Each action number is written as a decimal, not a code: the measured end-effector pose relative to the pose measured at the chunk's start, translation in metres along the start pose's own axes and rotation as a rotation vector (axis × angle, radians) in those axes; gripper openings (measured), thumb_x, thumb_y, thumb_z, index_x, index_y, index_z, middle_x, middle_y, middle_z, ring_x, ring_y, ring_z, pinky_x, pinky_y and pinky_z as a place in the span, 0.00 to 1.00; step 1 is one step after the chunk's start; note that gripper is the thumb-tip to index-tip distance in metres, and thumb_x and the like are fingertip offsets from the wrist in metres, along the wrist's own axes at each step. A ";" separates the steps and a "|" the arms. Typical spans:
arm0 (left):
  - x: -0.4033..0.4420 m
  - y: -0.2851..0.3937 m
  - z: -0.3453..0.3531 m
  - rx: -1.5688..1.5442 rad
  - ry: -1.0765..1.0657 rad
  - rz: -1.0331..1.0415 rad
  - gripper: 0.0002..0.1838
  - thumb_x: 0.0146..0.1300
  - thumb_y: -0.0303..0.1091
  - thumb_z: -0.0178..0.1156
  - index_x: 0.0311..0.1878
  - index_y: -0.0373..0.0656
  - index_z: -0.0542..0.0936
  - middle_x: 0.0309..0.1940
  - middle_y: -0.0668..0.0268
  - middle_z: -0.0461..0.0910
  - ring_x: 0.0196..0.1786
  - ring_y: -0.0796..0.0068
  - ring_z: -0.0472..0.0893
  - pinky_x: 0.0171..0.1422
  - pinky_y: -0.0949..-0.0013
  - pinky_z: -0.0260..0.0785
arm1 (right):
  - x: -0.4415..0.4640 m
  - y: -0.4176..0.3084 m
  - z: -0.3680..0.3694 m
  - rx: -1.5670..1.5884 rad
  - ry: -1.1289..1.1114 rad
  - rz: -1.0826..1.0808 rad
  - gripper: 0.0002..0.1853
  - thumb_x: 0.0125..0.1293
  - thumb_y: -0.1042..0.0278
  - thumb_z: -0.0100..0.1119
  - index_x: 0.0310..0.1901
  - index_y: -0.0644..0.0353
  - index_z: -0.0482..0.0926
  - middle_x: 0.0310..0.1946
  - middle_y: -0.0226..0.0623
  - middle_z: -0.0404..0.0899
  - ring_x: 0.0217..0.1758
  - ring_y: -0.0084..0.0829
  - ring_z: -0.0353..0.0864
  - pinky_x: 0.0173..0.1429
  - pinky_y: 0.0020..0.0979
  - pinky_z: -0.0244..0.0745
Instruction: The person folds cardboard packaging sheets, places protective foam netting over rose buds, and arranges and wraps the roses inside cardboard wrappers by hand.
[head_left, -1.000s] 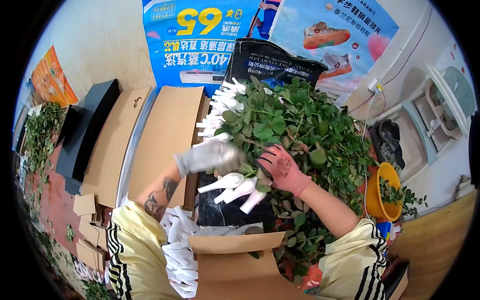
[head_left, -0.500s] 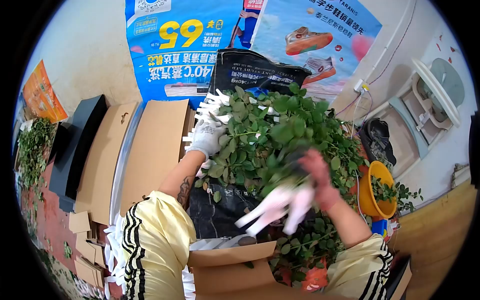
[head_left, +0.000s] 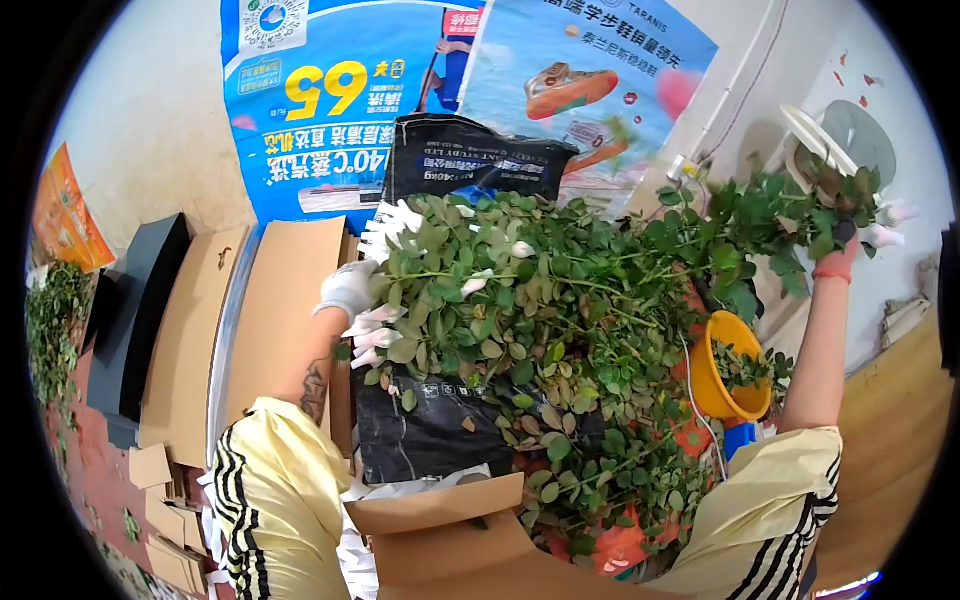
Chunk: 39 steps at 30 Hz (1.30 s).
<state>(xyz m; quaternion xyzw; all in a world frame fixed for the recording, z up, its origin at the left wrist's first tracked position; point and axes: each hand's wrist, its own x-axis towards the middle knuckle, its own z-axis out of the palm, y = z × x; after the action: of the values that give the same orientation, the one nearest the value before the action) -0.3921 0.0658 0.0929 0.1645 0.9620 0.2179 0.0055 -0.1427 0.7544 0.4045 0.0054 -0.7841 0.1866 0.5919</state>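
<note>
My left hand (head_left: 350,288), in a pale grey glove, is at the left edge of the heap of leafy stems (head_left: 520,290), beside white-wrapped flower heads (head_left: 375,337); what its fingers hold, if anything, is hidden. Far out at the right, my right hand (head_left: 838,252), in a pink and black glove, is closed round a bunch of leafy stems (head_left: 775,220). White-wrapped heads (head_left: 885,236) stick out to the right of that hand, and the leaves trail to the left over the heap.
An open cardboard box (head_left: 440,510) is nearest me, with a black bag (head_left: 420,430) beyond it. Tall cardboard sheets (head_left: 290,300) stand on the left. On the right are a yellow bucket (head_left: 715,385) with cuttings and a pale high chair (head_left: 815,140).
My right hand has swung far out to the right with the wrapped bunch. My left hand has moved from the middle of the bunch to the left edge of the heap.
</note>
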 end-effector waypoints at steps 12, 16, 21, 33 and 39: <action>-0.053 0.037 -0.094 -1.087 -0.714 0.052 0.26 0.61 0.34 0.62 0.61 0.36 0.69 0.44 0.67 0.77 0.42 0.78 0.78 0.46 0.69 0.76 | -0.011 -0.187 0.079 -0.337 -0.100 -0.318 0.19 0.59 0.69 0.54 0.54 0.57 0.74 0.46 0.42 0.78 0.42 0.40 0.80 0.48 0.35 0.75; -0.063 0.061 -0.110 -1.250 -0.692 0.148 0.24 0.63 0.31 0.58 0.61 0.37 0.67 0.48 0.64 0.77 0.47 0.76 0.79 0.52 0.71 0.76 | -0.124 -0.318 0.180 -0.146 -0.527 -0.780 0.24 0.46 0.75 0.61 0.50 0.57 0.75 0.43 0.37 0.78 0.47 0.36 0.78 0.53 0.35 0.73; -0.068 0.067 -0.100 -1.385 -0.657 0.303 0.22 0.61 0.28 0.56 0.59 0.32 0.70 0.48 0.58 0.78 0.45 0.72 0.81 0.47 0.73 0.75 | -0.213 -0.341 0.245 -0.084 -0.993 -0.515 0.30 0.49 0.60 0.62 0.57 0.57 0.70 0.50 0.38 0.74 0.57 0.40 0.72 0.64 0.37 0.63; -0.171 0.069 -0.125 -1.081 -0.417 0.554 0.36 0.68 0.56 0.46 0.71 0.44 0.52 0.66 0.52 0.61 0.68 0.55 0.62 0.67 0.52 0.59 | -0.165 -0.226 0.203 -0.053 -0.747 -0.238 0.23 0.56 0.67 0.59 0.54 0.63 0.72 0.48 0.46 0.75 0.51 0.40 0.74 0.56 0.37 0.68; -0.318 0.027 -0.095 -0.504 -0.564 1.124 0.31 0.66 0.55 0.49 0.64 0.45 0.65 0.62 0.53 0.66 0.67 0.51 0.63 0.66 0.54 0.61 | -0.019 -0.071 0.047 -0.230 0.071 0.443 0.23 0.66 0.50 0.48 0.47 0.64 0.77 0.36 0.38 0.80 0.36 0.32 0.79 0.41 0.35 0.73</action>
<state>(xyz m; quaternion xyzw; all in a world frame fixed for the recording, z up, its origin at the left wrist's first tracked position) -0.0903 -0.0523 0.1713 0.6838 0.6119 0.3542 0.1804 -0.1638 0.6704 0.3962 -0.2404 -0.7611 0.2214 0.5603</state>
